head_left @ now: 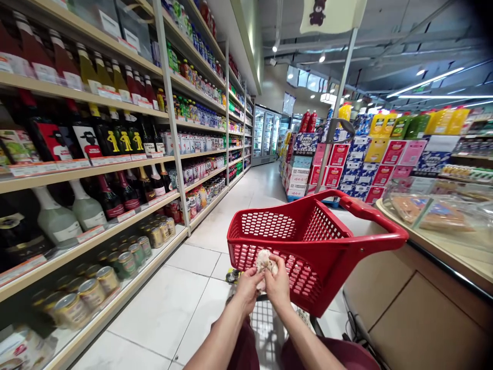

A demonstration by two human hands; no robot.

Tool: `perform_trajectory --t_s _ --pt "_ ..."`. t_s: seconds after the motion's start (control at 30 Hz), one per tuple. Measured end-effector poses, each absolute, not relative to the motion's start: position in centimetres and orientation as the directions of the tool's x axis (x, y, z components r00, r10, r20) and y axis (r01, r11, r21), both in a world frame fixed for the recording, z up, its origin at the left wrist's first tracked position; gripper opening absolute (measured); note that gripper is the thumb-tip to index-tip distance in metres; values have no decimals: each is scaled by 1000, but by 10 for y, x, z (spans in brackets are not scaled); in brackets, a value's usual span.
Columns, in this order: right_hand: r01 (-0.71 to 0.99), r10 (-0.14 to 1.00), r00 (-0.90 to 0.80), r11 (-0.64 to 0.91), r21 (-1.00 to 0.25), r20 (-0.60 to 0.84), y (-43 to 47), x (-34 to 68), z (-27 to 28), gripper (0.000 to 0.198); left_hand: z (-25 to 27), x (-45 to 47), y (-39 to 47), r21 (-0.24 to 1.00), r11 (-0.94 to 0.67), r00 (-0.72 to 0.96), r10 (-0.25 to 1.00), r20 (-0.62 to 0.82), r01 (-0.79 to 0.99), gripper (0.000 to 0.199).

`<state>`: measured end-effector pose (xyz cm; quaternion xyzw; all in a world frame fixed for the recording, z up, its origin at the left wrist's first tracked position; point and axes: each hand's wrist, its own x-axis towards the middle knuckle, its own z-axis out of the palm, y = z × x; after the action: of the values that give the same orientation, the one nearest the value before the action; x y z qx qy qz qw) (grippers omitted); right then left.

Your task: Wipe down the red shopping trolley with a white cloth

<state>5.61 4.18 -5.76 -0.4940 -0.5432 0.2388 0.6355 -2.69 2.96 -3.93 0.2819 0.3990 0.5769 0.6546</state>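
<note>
Between my two hands is a crumpled off-white cloth, bunched up small. My left hand pinches it from the left, with thumb and fingers pressed together. On the other side my right hand has its fingers closed round it. Both hands are in front of the perforated side of a red shopping cart. The cart's red handle extends to the right. Part of the cloth is hidden behind my fingers.
Shelves of bottles and cans line the left. A counter with a plastic-covered tray stands close on the right. Stacked drink cartons and a sign pole are beyond the cart. White floor tiles run along the aisle.
</note>
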Motion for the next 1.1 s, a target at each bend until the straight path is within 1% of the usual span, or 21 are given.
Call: perform_trajectory --t_s 0.07,0.1,0.13,0.2,0.3,0.37,0.4,0.43,0.47,0.5,0.53,0.6,0.67,0.77,0.87,0.9,1.0,1.1 --pt "295 821 205 468 -833 533 37 61 -51 30 -42 -24 29 824 177 -10 976 -216 -538 31" --pt "297 822 142 497 -816 552 34 63 -48 30 -44 -23 29 822 168 -32 975 -221 -545 30" --pt "278 830 89 511 -813 551 30 62 -45 29 -46 -22 29 819 156 -57 973 -224 -553 30" --pt "201 867 55 476 -856 495 24 58 -45 27 -50 -21 29 812 130 -105 968 -228 -569 33" --pt "31 932 108 344 -938 345 21 50 -55 24 -57 -19 28 805 117 -140 961 -240 -581 35" --pt "-36 942 184 291 -956 280 27 50 -64 23 -59 -20 26 806 137 -123 960 -251 -576 35" --pt "-19 931 231 294 -956 282 30 53 -68 24 -59 -20 25 807 150 -107 961 -255 -571 34" --pt "36 907 272 323 -946 320 34 57 -72 24 -58 -20 23 809 162 -89 963 -256 -565 34" --pt "121 876 280 375 -919 394 37 61 -75 23 -57 -21 22 811 172 -74 964 -256 -559 32" --pt "220 840 243 439 -871 485 38 66 -77 23 -56 -22 20 815 178 -66 965 -255 -552 31" --pt "311 805 170 504 -806 569 38 70 -79 24 -54 -23 19 818 180 -65 964 -256 -546 29" --pt "424 738 -23 619 -661 675 31 76 -79 30 -51 -24 17 825 179 -84 961 -263 -536 24" --pt "486 698 -180 675 -554 693 20 79 -81 37 -48 -26 15 831 186 -100 956 -277 -525 19" --pt "544 667 -290 705 -456 686 6 85 -86 45 -45 -29 10 839 231 -82 947 -309 -493 14" --pt "552 596 -340 753 -358 728 8 95 -87 34 -45 -36 7 857 294 -60 935 -351 -424 17" --pt "560 564 -355 767 -314 745 14 96 -82 35 -46 -40 7 867 306 -72 930 -361 -394 18" --pt "632 476 -378 760 -154 794 46 85 -55 44 -52 -54 13 906 300 -179 915 -362 -300 20" --pt "683 395 -474 729 45 786 82 53 -33 44 -57 -68 28 942 276 -302 897 -323 -189 14"
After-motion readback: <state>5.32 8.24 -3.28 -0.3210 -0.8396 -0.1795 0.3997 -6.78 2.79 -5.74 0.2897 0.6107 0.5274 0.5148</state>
